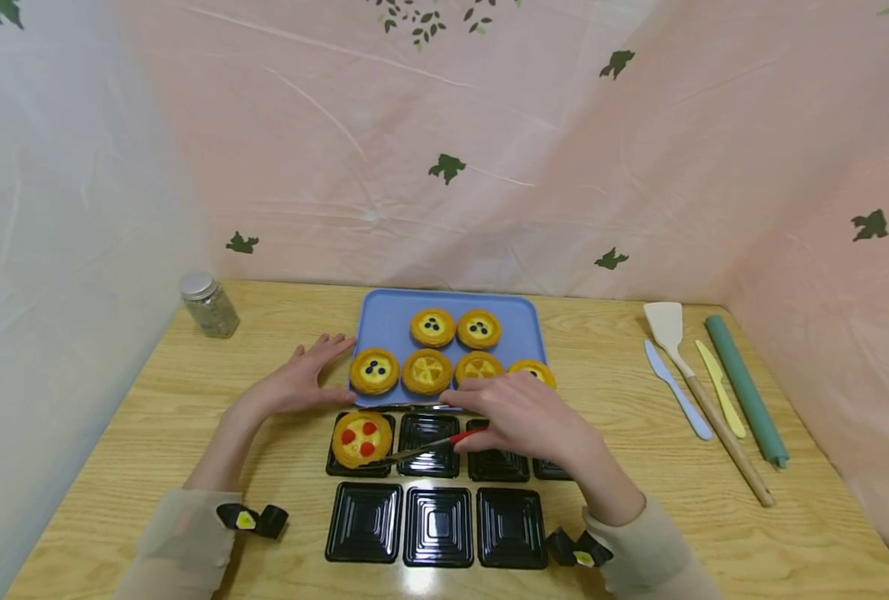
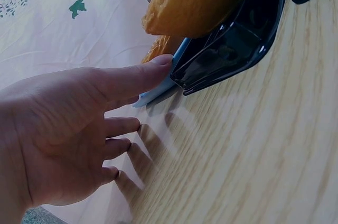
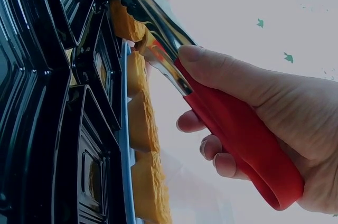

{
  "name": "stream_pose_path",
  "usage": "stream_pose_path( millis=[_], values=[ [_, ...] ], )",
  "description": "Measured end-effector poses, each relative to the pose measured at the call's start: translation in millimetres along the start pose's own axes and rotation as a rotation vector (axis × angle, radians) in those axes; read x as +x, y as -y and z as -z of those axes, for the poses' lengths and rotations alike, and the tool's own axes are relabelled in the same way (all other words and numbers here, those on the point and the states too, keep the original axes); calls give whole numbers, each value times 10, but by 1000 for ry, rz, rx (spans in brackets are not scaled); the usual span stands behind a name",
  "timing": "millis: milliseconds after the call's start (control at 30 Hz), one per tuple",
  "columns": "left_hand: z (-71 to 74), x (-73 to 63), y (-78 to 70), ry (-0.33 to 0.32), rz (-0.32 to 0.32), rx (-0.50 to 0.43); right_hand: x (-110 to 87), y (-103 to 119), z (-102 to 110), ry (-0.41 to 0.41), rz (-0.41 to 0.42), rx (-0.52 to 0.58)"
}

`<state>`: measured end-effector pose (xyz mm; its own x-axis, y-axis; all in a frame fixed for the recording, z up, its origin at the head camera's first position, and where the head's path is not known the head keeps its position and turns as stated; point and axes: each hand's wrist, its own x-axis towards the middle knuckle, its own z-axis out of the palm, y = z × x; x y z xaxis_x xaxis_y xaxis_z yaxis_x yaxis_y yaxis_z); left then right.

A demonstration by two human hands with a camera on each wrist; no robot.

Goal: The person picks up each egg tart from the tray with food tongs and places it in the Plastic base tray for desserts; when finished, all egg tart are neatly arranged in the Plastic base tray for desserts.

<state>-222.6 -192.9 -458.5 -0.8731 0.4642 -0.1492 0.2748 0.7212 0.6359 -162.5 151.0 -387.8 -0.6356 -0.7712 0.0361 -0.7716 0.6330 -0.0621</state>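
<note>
My right hand grips red-handled metal tongs, thumb on one handle and fingers curled round the other. The tongs' arms straddle a tart with red berry pieces, which sits in the left black square container of the back row. My left hand is spread at the left end of a blue tray, its fingers straight. In the left wrist view, the thumb tip lies right by the tray's edge and the container's corner. Several tarts stand on the tray, some with blueberries, others with yellow wedges.
More black containers form two rows in front of the tray. To the right lie a white spatula, a blue knife, a yellow knife and a green rolling pin. A lidded jar stands back left.
</note>
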Motion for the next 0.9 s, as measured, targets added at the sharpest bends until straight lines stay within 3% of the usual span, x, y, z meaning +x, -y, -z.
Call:
stream_pose_path(
  millis=[900],
  values=[
    [-9, 1, -1, -1, 2, 5, -6, -8, -21, -13, -3, 7]
  ],
)
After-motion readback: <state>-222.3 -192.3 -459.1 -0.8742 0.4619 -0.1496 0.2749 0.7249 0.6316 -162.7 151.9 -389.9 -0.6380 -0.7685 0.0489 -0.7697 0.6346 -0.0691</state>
